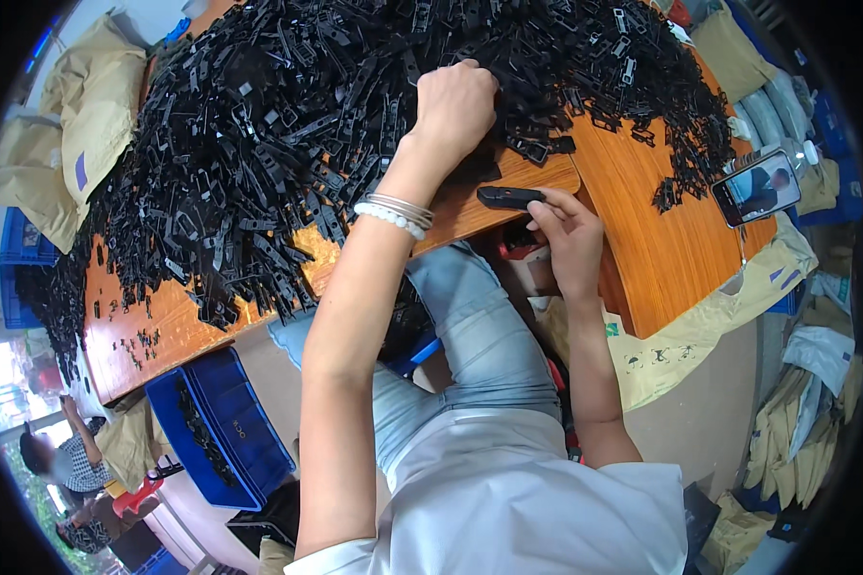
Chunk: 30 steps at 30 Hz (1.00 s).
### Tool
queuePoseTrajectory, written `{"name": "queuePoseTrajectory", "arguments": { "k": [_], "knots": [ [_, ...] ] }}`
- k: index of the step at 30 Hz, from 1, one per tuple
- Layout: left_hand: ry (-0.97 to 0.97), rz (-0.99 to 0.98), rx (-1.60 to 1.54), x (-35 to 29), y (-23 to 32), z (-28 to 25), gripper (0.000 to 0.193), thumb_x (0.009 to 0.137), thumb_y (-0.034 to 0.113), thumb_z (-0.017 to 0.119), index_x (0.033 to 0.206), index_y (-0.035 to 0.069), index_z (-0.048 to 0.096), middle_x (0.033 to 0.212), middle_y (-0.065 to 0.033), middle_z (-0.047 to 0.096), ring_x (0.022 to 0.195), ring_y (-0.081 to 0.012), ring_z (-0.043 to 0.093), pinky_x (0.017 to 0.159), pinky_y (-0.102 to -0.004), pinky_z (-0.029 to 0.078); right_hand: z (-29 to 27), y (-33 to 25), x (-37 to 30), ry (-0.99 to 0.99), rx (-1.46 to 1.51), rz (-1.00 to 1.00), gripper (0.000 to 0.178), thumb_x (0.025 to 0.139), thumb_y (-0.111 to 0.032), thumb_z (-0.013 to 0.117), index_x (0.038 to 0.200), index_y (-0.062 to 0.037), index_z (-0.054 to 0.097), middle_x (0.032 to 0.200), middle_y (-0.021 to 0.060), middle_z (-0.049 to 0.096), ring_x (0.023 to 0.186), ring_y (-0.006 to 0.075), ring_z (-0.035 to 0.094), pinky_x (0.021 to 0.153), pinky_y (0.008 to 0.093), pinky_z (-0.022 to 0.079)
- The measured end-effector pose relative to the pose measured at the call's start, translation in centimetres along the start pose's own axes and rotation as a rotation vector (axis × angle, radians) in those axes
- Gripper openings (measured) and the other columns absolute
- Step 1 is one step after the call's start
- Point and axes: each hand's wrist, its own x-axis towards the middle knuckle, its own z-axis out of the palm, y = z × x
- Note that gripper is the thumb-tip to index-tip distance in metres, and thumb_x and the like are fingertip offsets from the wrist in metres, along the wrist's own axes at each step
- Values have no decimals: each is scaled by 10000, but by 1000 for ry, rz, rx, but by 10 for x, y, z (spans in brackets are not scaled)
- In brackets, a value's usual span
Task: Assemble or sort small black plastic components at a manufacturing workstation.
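A large heap of black plastic parts (259, 144), many with frame-like openings, covers much of the wooden table. Over its near middle is my left hand (455, 107), knuckles up and fingers curled down. Its fingertips are hidden, so anything in them is out of sight. My right hand (572, 240) is beside the table edge, thumb and fingers closed on one end of a long black plastic piece (508, 197). The piece points left, apart from the heap, below my left hand.
The bare wooden tabletop (662, 259) shows at right, with a phone (756, 188) near its edge. A blue bin (222, 426) holding black parts stands at lower left. Brown sacks (91, 115) flank the table. Two people (72, 465) are in the left background.
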Motion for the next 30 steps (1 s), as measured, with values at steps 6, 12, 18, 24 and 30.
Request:
{"name": "queuePoseTrajectory", "arguments": {
  "k": [6, 12, 18, 24, 30],
  "knots": [
    [-103, 228, 79, 2, -5, 2, 96, 698, 99, 562, 708, 51, 645, 819, -107, 561, 759, -260, 587, 621, -352, 495, -1, 4, 12, -21, -15, 20, 235, 815, -37, 578, 1023, 71, 554, 859, 89, 628, 742, 92, 587, 650, 188, 443],
    [-184, 348, 270, 8, 5, 0, 119, 731, 112, 535, 733, 66, 645, 830, -103, 567, 799, -234, 586, 633, -326, 490, 0, 0, 13, -27, -42, 41, 246, 815, -28, 576, 1033, 80, 542, 868, 92, 628, 759, 100, 597, 662, 192, 449],
    [-301, 369, 350, 21, 11, -1, 147, 774, 144, 517, 812, 84, 646, 871, -90, 591, 821, -218, 583, 651, -297, 480, 2, 3, 14, -22, -12, 22, 237, 815, -26, 572, 1023, 84, 545, 864, 88, 625, 765, 102, 600, 668, 194, 448],
    [-442, 504, 541, 23, 15, -6, 147, 734, 143, 581, 854, 91, 647, 874, -83, 596, 841, -212, 577, 680, -297, 475, 3, 7, 12, -20, -37, 10, 227, 817, -23, 559, 1017, 83, 546, 870, 88, 621, 771, 107, 600, 684, 193, 446],
    [-171, 460, 256, 25, -14, -16, 150, 669, 97, 657, 818, 76, 661, 909, -76, 578, 864, -206, 560, 710, -322, 475, 3, 6, 12, -16, -33, -1, 217, 820, -26, 554, 1009, 79, 548, 880, 88, 618, 780, 109, 599, 697, 195, 446]
  ]
}}
